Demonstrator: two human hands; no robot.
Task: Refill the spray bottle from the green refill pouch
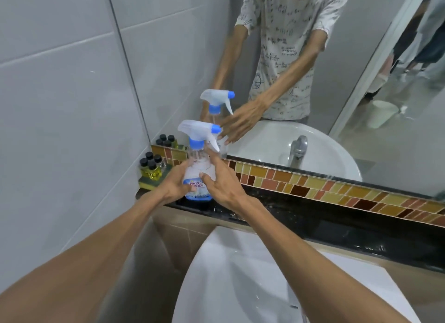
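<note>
Bare left hand (177, 186): wrapped round the spray bottle (199, 168), left side
Right hand (222, 184): fingers spread, touching its right side, not gripping
Bottle: upright on the black ledge (301, 216)
Mini bottles (151, 165): left of it
Sink (240, 281): below it

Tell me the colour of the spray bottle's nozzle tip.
Blue, matching the collar below the white trigger head of the spray bottle; clearest in the head view.
</note>
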